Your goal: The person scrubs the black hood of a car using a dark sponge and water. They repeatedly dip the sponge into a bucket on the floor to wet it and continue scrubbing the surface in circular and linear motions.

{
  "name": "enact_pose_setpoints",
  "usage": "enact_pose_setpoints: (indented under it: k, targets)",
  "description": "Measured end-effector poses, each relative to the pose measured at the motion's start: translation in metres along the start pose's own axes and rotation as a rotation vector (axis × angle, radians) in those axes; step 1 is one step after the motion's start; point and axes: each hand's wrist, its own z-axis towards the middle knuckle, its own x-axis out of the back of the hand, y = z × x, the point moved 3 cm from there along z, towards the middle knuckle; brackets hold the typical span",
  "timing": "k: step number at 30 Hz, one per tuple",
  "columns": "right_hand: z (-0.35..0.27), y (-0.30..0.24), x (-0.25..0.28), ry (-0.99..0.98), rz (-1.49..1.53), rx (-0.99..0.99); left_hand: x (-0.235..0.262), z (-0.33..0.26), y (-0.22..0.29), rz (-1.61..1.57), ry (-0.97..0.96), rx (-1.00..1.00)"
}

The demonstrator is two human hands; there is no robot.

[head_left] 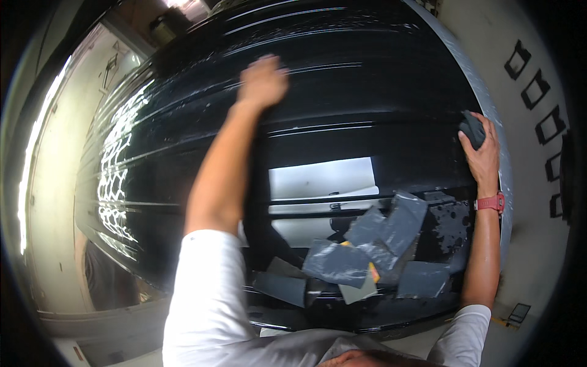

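A glossy black car body panel (pixel 318 140) stretches out under both arms, with pale wet streaks and light reflections on it. My left hand (pixel 264 79) is on its far middle part, fingers curled in and slightly blurred; whatever lies under them is hidden. Over by the right edge, my right hand (pixel 484 147) grips a dark grey sanding block (pixel 471 129), thumb on the near side. Several grey sheets of sandpaper (pixel 336 262) lie loosely overlapped on the near part of the panel, some looking wet. One more sandpaper sheet (pixel 423 279) is nearer my right forearm.
Silvery plastic film (pixel 455 46) runs along the panel's right edge. Beyond it, black rectangular frames (pixel 535 90) are lined up against a pale surface. A small frame-shaped part (pixel 520 313) sits at lower right. Pale wall (pixel 58 183) and a bright light strip stand on the left.
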Motion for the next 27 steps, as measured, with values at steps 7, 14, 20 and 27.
enact_pose_setpoints:
  k: [7,14,20,27]
  targets:
    - [-0.017,0.0,-0.01,-0.169,-0.089,0.055,-0.017,0.015,0.064,-0.104,-0.1,-0.178]
    - [-0.055,-0.036,0.001,-0.058,-0.012,-0.09,0.034,-0.047,-0.303,-0.026,-0.145,0.384]
    - [-0.067,-0.031,0.01,-0.04,-0.111,-0.096,-0.012,0.062,-0.116,-0.049,-0.16,0.157]
    - [-0.055,-0.036,0.001,-0.067,-0.09,-0.099,-0.031,0.102,0.052,-0.176,-0.216,-0.22]
